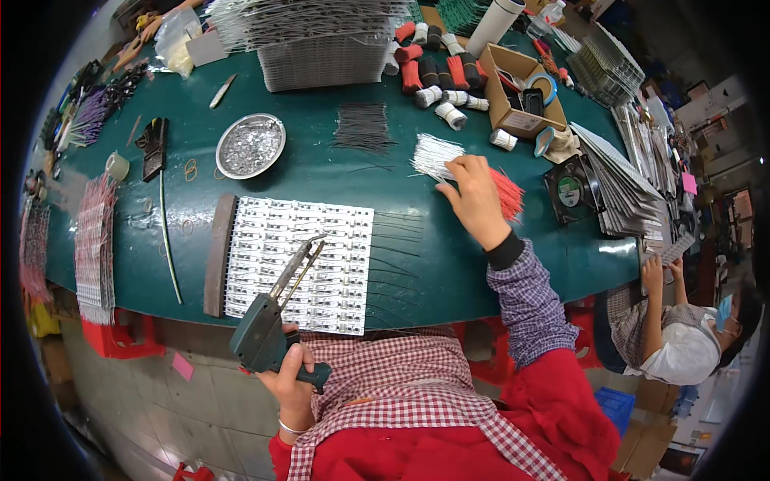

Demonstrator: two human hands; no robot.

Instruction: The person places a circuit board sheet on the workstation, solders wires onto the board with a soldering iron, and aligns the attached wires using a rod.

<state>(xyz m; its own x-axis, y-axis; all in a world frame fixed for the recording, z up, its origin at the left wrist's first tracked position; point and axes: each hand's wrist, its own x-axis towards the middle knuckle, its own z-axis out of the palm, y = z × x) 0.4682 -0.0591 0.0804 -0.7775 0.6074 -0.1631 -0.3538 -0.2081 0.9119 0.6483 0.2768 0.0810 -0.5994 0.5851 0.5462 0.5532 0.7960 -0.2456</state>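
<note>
My left hand (290,377) is wrapped round the dark green grip of a soldering gun (261,333). Its metal tip and thin feed tube slant up over a panel of small white circuit boards (297,264). Black wires (397,248) stick out from the panel's right side. My right hand (475,196) rests at a bundle of white wires (433,155), thumb and index finger apart. Whether a single wire touches those fingertips, I cannot tell. Red wires (507,195) lie partly beneath this hand. Farther back is a row of loose dark wires (361,127).
A brown bar (219,256) borders the panel's left edge. Beyond stand a metal bowl of silvery bits (250,146), stacked white panels (321,64) and a cardboard box (513,116). A fan (571,190) sits at right. Another person (682,337) works at the far right.
</note>
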